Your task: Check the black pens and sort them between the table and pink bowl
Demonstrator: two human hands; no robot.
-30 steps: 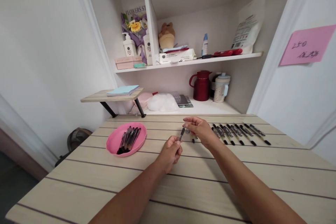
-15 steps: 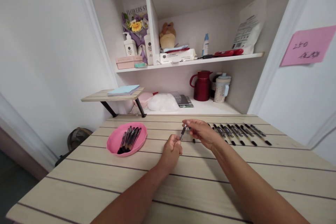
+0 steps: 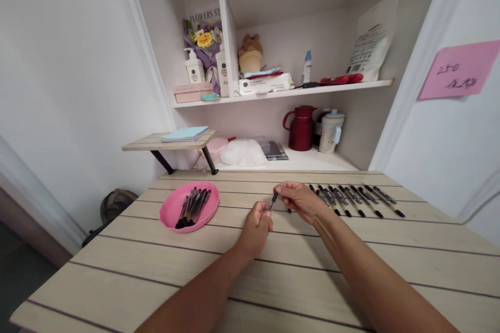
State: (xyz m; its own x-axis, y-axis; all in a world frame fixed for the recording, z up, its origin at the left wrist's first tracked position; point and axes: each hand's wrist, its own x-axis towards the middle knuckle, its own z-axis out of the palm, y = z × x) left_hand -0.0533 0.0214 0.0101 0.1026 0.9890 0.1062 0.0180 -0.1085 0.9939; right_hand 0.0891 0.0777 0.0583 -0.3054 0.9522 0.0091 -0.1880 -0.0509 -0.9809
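Above the middle of the table, a pen [image 3: 274, 201] with a dark grip and clear barrel slants between my hands. My left hand [image 3: 255, 228] is closed around its lower end. The thumb and fingertips of my right hand [image 3: 300, 200] pinch its upper end, where the tip is hidden. To the right lie several pens [image 3: 353, 200] with black caps and parts, side by side in a slanting row. A dark end of something [image 3: 289, 210] shows beneath my right hand. On the left, a pink bowl [image 3: 166, 208] holds several black pens [image 3: 194, 207].
A small raised stand [image 3: 146, 142] with blue paper [image 3: 185, 133] stands at the back left. Behind the table, a white shelf holds a red jug [image 3: 301, 129], a pale tumbler [image 3: 330, 132] and a white plastic bag [image 3: 242, 153]. A pink note [image 3: 458, 70] hangs on the right wall.
My right fingers have come down slightly onto the pen's upper end, covering the tip that showed before. My left hand keeps its hold, nearly unmoved. The bowl and the row are unchanged.
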